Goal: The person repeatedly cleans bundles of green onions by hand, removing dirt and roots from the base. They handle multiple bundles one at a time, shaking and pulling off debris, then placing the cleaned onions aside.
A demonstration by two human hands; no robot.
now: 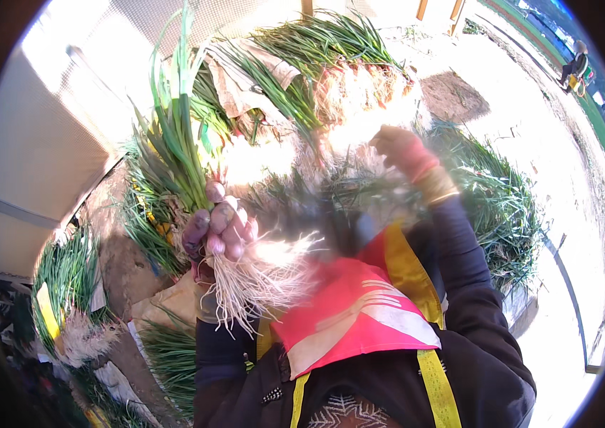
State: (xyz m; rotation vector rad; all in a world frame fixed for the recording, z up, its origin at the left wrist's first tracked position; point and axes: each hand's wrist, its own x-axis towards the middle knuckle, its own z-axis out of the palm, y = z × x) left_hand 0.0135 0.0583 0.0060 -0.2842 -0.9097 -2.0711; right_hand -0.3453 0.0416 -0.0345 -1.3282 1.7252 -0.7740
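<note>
In my left hand (197, 232), mostly hidden behind it, is a bunch of green onions (227, 221). Its purple-pink bulbs are clustered together, long green leaves point up and away, and pale stringy roots spread towards my lap. My right hand (403, 151), with a pinkish glove and a yellowish cuff, is raised to the right of the bunch. Its fingers are loosely bent and apart, somewhat blurred in bright light, and nothing shows in them. Beyond it lies a row of onion bunches (359, 85), roots towards me. Loose green leaves (491, 203) are heaped to its right.
A pink, white and yellow apron (359, 307) covers my lap. More green bunches (67, 285) lie at the left beside a pale sheet wall (38, 157). Brown paper (245, 78) lies among the far bunches. Another person (575, 68) sits far off at upper right.
</note>
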